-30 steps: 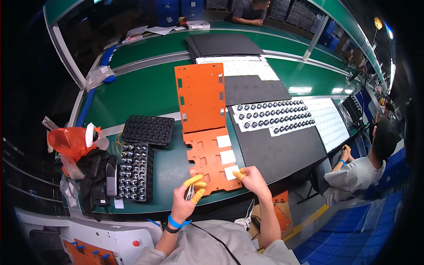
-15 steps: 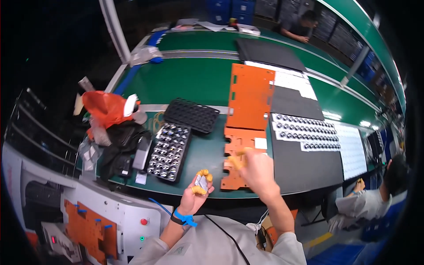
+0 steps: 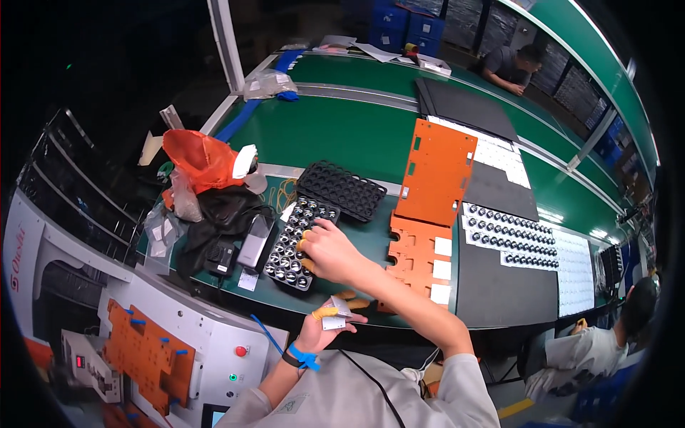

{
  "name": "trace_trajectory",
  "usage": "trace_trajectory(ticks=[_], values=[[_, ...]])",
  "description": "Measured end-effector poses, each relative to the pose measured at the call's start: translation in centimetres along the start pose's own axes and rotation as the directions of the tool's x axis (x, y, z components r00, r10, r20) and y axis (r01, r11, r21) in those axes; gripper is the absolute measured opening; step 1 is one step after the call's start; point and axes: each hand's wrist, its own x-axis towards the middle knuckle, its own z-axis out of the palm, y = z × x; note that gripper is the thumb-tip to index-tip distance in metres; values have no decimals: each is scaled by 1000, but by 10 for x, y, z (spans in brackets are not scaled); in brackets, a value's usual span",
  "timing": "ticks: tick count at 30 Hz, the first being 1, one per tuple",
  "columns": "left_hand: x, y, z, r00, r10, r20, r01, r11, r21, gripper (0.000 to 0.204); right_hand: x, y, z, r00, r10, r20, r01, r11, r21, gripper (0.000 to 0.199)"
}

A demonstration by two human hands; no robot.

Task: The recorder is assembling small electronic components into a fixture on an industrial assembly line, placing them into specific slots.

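My left hand (image 3: 330, 322), with yellow finger cots and a blue strap at its wrist, is closed around a few small whitish plates (image 3: 334, 321) near the table's front edge. Over a black tray (image 3: 291, 282) filled with round, shiny cup-like parts (image 3: 289, 239), my right hand (image 3: 332, 251) bends its fingers down. Its fingertips reach the parts, but whatever is between them is hidden. Right of the tray lies an orange fixture plate (image 3: 410, 246) with white square pieces (image 3: 442, 269) along its right side. Its orange lid (image 3: 439, 171) is folded back behind it.
An empty-celled black tray (image 3: 339, 189) lies behind the filled one. To the left are a grey box-shaped device (image 3: 255, 241) and an orange bag (image 3: 200, 158). White strips with round parts (image 3: 510, 232) rest on a black mat (image 3: 492, 285) at right. Two people are farther off.
My right hand has moved left from the orange fixture to the filled tray. White squares that it covered are now visible. My left hand has turned and opened slightly around the plates.
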Motion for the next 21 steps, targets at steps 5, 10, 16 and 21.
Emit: trace_trajectory(ticks=[5, 10, 16, 21], values=[[9, -2, 10, 994, -82, 74, 79, 996, 35, 62, -18, -2, -28, 976, 10, -217, -5, 1000, 26, 31], [19, -5, -5, 967, -105, 231, 91, 993, 71, 73, -86, -27, -85, 907, 319, -274, -203, 903, 379, 32], [39, -3, 25, 992, -84, 98, 88, 995, -40, 69, -165, -42, -75, 775, 587, -237, -307, 675, 671, 28], [47, -2, 66, 999, 44, -8, -39, 940, 338, 82, -185, -48, -64, 684, 727, -60, -408, 450, 794, 30]])
